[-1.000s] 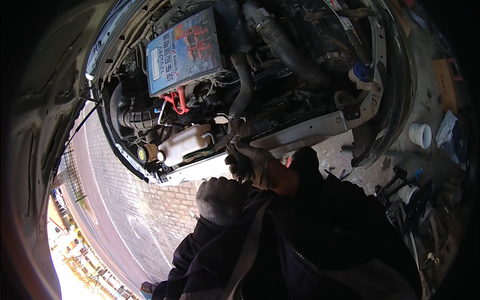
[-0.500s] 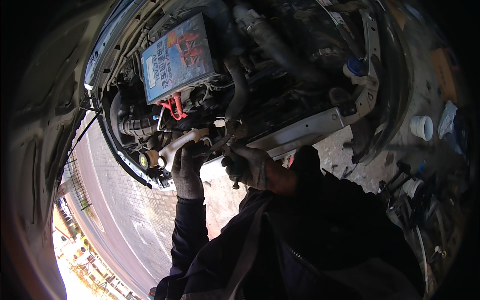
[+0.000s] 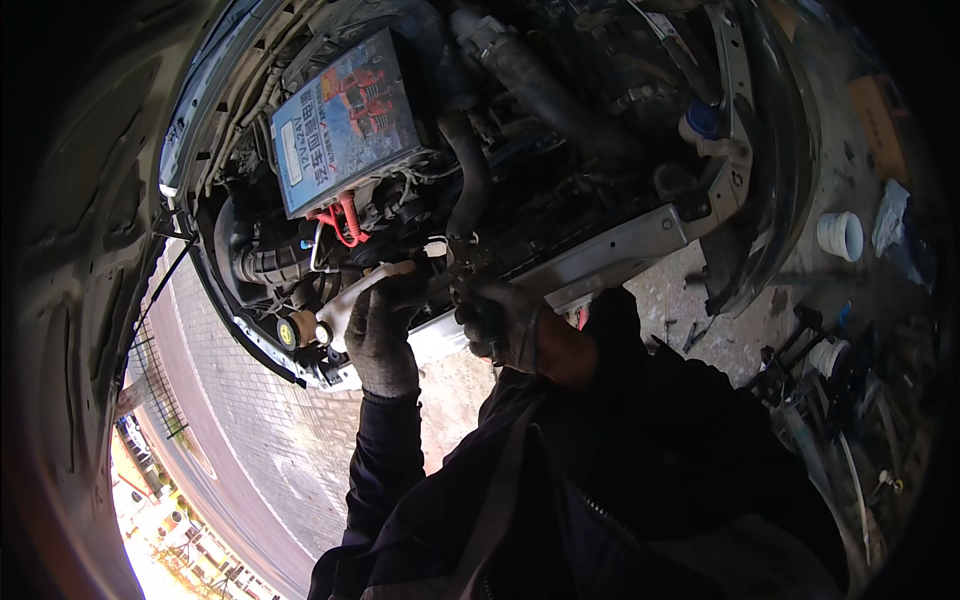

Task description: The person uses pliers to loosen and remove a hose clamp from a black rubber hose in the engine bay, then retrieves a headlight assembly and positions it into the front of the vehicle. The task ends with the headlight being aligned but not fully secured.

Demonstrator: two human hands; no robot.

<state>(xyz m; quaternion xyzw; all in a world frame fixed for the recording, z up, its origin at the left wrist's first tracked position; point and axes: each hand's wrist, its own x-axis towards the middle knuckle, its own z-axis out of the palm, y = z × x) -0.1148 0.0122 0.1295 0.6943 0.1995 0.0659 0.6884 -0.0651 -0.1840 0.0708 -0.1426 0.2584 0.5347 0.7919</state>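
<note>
Both of my gloved hands are in the engine bay, at the front crossmember [image 3: 620, 245]. My left hand [image 3: 382, 340] is closed beside a whitish plastic reservoir [image 3: 350, 305], its fingertips curled over a dark part I cannot make out. Just to the right, my right hand [image 3: 508, 322] is also closed. Its fingers wrap round something dark, mostly hidden by the glove. Beyond the fingertips, a black rubber hose [image 3: 468, 180] runs down to a dark metal fitting [image 3: 465, 255]. A round cap with a yellow mark [image 3: 290, 332] lies left of the reservoir.
A blue printed box [image 3: 345, 125] rests on the engine, with red cables [image 3: 350, 220] beside it. At the right are a blue-capped container [image 3: 705, 122], a white bucket [image 3: 840, 236] and a cardboard box [image 3: 882, 130]. The raised hood [image 3: 75, 250] fills the left side.
My right fingers have curled further, and the dark knobbed end that stuck out below them no longer shows. My left hand has turned slightly. The view has shifted a little.
</note>
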